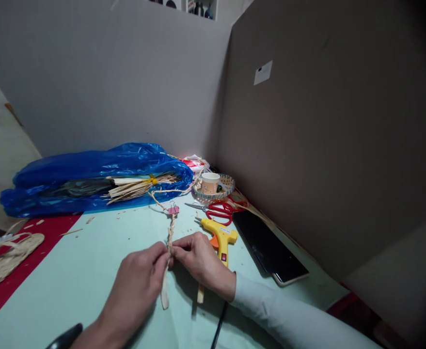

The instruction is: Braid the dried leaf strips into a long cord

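Note:
A pale braid of dried plant fibre [171, 227] runs toward me from a pink binder clip [173, 210] on the table. At its near end my left hand [140, 274] and my right hand [200, 259] meet, both pinching the strands between thumb and fingers. One flat loose strand [165, 293] hangs below my left fingertips. Another strand end [200, 293] shows beneath my right wrist. Just beyond my right hand lies a yellow hot glue gun [220, 232] with an orange trigger. The fingertips partly hide the point where the strands cross.
Red-handled scissors [220, 212] lie behind the glue gun, with a black tablet-like device [269, 247] to the right. A paper cup [210, 184] stands in a woven basket [228, 182]. A blue plastic bag [71, 167] holds fibre bundles [136, 186]. A woven sandal-like piece [11, 259] sits left.

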Demonstrator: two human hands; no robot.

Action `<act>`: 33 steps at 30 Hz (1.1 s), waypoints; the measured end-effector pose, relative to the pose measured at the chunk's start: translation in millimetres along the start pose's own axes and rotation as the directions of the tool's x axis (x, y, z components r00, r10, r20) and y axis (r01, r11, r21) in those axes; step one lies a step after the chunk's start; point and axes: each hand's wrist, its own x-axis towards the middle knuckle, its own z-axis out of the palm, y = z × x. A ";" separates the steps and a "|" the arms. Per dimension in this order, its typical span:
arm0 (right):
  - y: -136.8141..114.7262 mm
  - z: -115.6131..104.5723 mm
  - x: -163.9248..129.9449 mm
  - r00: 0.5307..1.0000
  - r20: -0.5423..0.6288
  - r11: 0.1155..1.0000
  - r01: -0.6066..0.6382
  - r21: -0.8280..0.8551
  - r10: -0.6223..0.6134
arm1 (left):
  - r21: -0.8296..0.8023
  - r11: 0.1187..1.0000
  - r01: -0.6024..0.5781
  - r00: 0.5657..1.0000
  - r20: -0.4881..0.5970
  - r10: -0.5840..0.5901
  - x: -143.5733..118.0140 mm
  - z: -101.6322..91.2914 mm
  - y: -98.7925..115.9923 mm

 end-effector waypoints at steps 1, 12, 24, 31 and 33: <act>1.1 0.1 0.2 1.000 0.002 0.999 -0.013 0.031 0.013 | 0.122 0.990 -0.078 0.996 -0.030 0.082 -4.9 5.6 2.1; -7.3 0.4 -2.6 0.976 0.125 0.900 -0.213 0.380 0.178 | 0.526 0.685 -0.504 0.823 0.053 0.565 -23.7 36.9 -5.9; -4.2 2.3 -2.9 0.994 0.107 0.971 -0.056 0.234 0.031 | -0.478 0.846 0.236 0.955 0.274 -0.111 16.6 0.4 -4.6; -7.9 -6.3 -8.9 0.994 0.045 0.972 0.109 -0.211 -0.101 | -0.462 0.830 0.313 0.936 0.300 -0.186 17.8 12.1 -9.7; -10.5 -6.7 -11.5 0.991 0.031 0.929 0.134 -0.345 -0.131 | -0.423 0.860 0.284 0.948 0.257 -0.187 17.3 10.4 -10.4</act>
